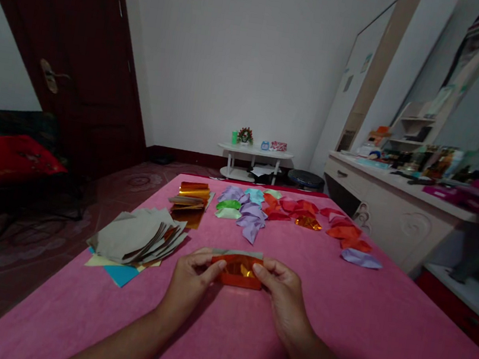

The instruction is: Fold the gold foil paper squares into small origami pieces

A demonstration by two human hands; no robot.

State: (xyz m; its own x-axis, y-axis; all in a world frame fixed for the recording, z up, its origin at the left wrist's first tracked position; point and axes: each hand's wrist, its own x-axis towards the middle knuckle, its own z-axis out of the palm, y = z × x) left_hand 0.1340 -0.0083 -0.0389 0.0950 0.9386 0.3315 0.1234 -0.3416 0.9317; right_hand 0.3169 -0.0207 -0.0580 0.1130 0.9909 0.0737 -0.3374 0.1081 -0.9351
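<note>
A shiny orange-gold foil paper [235,268], folded into a flat strip with a greyish back edge showing, is held just above the pink cloth. Gripping its left end is my left hand [194,278], thumb on the front face and fingers behind. My right hand [283,294] pinches the right end the same way. Beyond my hands lie folded paper pieces: purple ones [253,217], green ones [229,208], red ones [280,206], a gold foil one [308,222] and orange ones [348,235].
Left on the pink-covered table [215,344] sits a fanned stack of grey-backed sheets [136,236] over blue and yellow paper. Behind it is a pile of gold foil sheets [190,205]. A dresser [392,208] stands at the right, a small white table [255,152] by the wall.
</note>
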